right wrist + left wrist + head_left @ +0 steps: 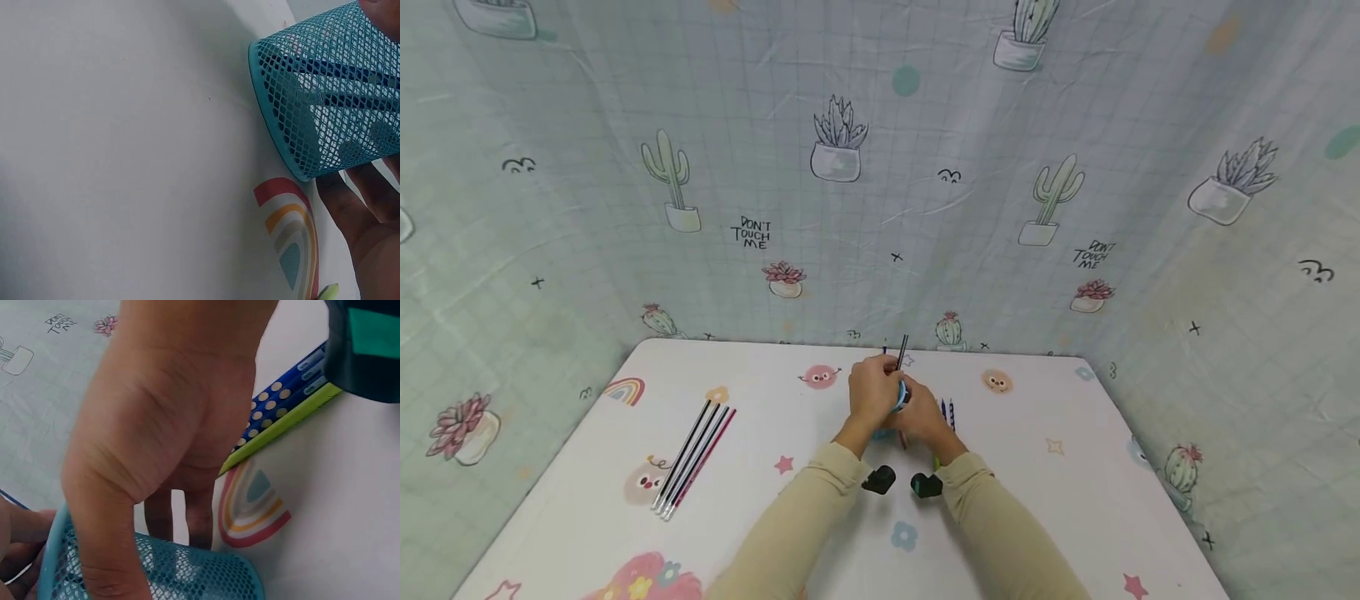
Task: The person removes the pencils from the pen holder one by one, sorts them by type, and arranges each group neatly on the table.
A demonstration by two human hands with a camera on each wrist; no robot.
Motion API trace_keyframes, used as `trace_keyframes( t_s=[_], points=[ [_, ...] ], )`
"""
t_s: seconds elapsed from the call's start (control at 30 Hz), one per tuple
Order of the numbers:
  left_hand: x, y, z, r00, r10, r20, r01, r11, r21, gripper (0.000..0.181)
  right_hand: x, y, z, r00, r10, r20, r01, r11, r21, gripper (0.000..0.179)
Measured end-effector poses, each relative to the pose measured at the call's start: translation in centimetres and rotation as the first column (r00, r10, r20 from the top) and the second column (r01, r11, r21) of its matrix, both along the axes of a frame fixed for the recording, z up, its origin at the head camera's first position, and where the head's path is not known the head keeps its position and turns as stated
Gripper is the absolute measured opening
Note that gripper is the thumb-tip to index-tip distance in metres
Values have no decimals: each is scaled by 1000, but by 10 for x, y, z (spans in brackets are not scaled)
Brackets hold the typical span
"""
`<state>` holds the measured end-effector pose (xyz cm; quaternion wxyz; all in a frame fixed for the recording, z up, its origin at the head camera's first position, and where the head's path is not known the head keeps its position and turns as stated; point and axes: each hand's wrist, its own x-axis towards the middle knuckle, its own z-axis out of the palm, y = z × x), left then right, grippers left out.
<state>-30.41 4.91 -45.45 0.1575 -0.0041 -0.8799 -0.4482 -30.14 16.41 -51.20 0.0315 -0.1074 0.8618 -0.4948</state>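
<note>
A light-blue mesh pencil cup (325, 44) is tipped on its side between both hands. My left hand (872, 390) grips it, its thumb lying across the near mesh in the left wrist view and fingers passing behind. My right hand (922, 417) holds the cup from the other side; in the right wrist view its fingers (347, 209) lie under the mesh and its thumb is over it. Dark pencils (337, 70) show through the mesh. Thin dark pencil ends (902, 350) rise beyond my left hand.
Several black pencils and a pink one (718, 442) lie side by side at the table's left. Dotted blue pencils (275, 394) and a yellow-green one (281, 428) lie beside the hands. A patterned cloth (880, 275) hangs behind the white printed table (1037, 517).
</note>
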Motion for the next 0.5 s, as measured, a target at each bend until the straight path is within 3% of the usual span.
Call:
trace_keyframes(
  t_s=[0.17,0.33,0.43,0.5],
  points=[
    [-3,-7,8,999,-5,-48,8,999,53,14,1,-1,0,1000,27,-11,-27,1000,-6,75],
    [-6,-17,33,997,-41,-70,50,990,128,17,2,-3,3,999,30,35,-29,999,-19,81],
    [-8,-25,52,993,-109,-40,115,968,223,19,4,-3,7,998,19,63,-17,999,-34,83],
    [-10,-32,65,985,-169,-20,166,936,310,20,4,-3,6,998,16,66,-14,999,-39,83]
  ],
)
